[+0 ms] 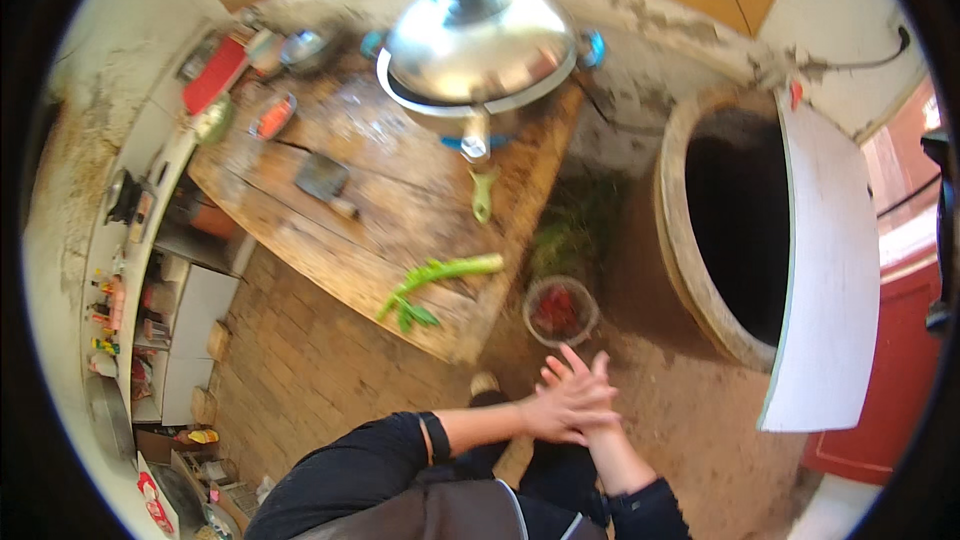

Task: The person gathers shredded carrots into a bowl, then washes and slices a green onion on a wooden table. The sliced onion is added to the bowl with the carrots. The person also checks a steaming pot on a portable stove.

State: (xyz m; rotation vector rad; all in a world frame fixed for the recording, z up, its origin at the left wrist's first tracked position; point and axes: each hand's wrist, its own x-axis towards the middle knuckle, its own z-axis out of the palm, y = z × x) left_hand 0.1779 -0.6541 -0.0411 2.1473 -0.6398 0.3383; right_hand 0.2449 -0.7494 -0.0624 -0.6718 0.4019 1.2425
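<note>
My left hand and my right hand are pressed together, one across the other, fingers spread, with no object seen between them. Just beyond them a round clear tub with red contents stands on the floor. A green leafy stalk lies near the corner of the wooden table. A cleaver rests flat on that table, left of a green-handled tool. At the back sits a large pan under a domed metal lid.
A big earthenware vat stands at the right, partly covered by a white board. A red tray and an oval dish of orange-red food are at the back left. Shelves line the left wall.
</note>
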